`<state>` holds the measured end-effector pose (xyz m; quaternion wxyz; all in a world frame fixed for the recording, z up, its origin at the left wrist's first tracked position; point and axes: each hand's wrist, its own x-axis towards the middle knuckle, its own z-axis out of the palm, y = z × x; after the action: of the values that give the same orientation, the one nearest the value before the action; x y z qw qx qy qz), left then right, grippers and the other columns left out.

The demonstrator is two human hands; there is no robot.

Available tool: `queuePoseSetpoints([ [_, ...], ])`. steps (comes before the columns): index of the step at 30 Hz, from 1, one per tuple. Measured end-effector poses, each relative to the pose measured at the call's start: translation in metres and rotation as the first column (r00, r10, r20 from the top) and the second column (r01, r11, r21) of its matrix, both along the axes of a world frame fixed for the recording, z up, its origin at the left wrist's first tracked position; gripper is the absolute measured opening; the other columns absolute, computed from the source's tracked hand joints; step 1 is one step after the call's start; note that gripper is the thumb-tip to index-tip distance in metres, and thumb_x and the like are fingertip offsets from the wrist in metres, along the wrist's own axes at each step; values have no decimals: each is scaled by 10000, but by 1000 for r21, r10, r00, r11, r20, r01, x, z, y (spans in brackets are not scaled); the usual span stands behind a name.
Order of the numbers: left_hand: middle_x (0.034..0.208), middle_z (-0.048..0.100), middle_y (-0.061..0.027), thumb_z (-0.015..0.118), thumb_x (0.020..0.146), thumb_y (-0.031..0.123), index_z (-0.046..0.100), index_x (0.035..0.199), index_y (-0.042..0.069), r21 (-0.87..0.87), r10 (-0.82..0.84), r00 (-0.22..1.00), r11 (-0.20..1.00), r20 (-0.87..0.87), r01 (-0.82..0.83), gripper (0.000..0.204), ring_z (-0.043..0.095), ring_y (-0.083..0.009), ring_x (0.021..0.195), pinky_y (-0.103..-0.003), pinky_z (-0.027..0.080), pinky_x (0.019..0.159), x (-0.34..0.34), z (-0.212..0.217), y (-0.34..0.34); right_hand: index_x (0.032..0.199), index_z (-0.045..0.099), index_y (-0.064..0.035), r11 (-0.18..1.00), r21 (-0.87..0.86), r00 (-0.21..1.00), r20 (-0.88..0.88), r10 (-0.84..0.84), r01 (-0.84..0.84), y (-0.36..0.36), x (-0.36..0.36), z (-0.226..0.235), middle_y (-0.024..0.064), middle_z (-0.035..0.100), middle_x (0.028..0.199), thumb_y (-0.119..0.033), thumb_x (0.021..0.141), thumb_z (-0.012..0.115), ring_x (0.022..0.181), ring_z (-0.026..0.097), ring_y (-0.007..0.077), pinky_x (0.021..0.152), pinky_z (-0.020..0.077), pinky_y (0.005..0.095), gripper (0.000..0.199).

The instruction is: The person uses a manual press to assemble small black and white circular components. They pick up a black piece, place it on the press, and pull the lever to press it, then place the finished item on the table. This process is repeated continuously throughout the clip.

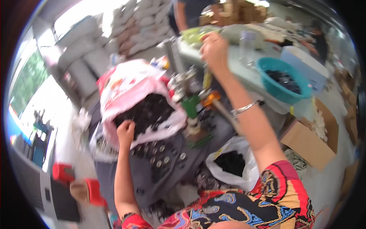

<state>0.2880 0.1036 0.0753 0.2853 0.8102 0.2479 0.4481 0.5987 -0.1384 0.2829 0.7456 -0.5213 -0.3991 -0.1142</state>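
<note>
My left hand (126,132) is closed at the near lip of a pink-lined plastic bag (143,87); what its fingers hold, if anything, is hidden. Small black pieces (146,110) fill the bag's mouth. Farther off to the right, my right hand (214,50) is raised with curled fingers, beyond a green hand press (191,108). Blur hides what those fingers grip. Below the press's metal head, an orange part (210,98) shows. Black rings with pale centres (160,156) lie scattered over the dark cloth (118,173) between my forearms.
A white bag of black pieces (249,173) is near my right elbow. At the right are a turquoise basin (291,97), a pale blue box (305,63) and an open carton (307,143). Red stools (63,172) stand at left. Another person (187,15) is across the table.
</note>
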Motion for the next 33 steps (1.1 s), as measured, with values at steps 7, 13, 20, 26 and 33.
queuePoseSetpoints([
  [7, 593, 608, -68, 578, 887, 206, 665, 808, -15, -427, 75, 983, 893, -169, -142, 250, 565, -133, 490, -313, 431, 475, -109, 26, -21, 880, 562, 65, 959, -34, 876, 416, -243, 282, -30, 31, -7, 113, 545, 709, -74, 826, 444, 499, 535, 203, 426, 434, 294, 190],
  [13, 622, 624, -69, 642, 834, 174, 699, 864, -25, -363, 62, 898, 901, -436, -238, 209, 564, -117, 513, -287, 468, 520, -149, -30, -28, 979, 629, 55, 998, -48, 998, 52, -29, 32, -14, 27, -1, 63, 569, 676, -89, 939, 390, 536, 511, 131, 545, 445, 253, 282],
  [20, 899, 665, -160, 657, 817, 238, 704, 1015, 65, 246, 438, 685, 898, -583, -364, 267, 638, -355, 829, -427, 500, 756, -142, -69, -40, 828, 524, 36, 999, 34, 998, 67, 16, -18, -17, -14, 13, 164, 521, 723, -31, 760, 450, 433, 491, 248, 354, 393, 337, 121],
  [26, 932, 648, -145, 672, 789, 179, 692, 988, 49, 410, 400, 749, 893, -528, -187, 240, 627, -342, 849, -430, 499, 761, -137, -65, -71, 720, 582, 19, 918, -14, 776, 539, -326, 396, -23, 14, 7, 161, 562, 759, -16, 763, 430, 683, 545, 255, 589, 475, 375, 161],
  [33, 954, 656, -151, 689, 779, 100, 675, 1058, 26, 149, 296, 921, 953, -253, -265, 289, 638, -333, 829, -385, 504, 754, -111, -76, -68, 741, 572, 77, 989, -69, 983, 135, -120, 130, -21, -21, 7, 208, 537, 822, -118, 836, 390, 733, 554, 302, 611, 496, 402, 283],
])
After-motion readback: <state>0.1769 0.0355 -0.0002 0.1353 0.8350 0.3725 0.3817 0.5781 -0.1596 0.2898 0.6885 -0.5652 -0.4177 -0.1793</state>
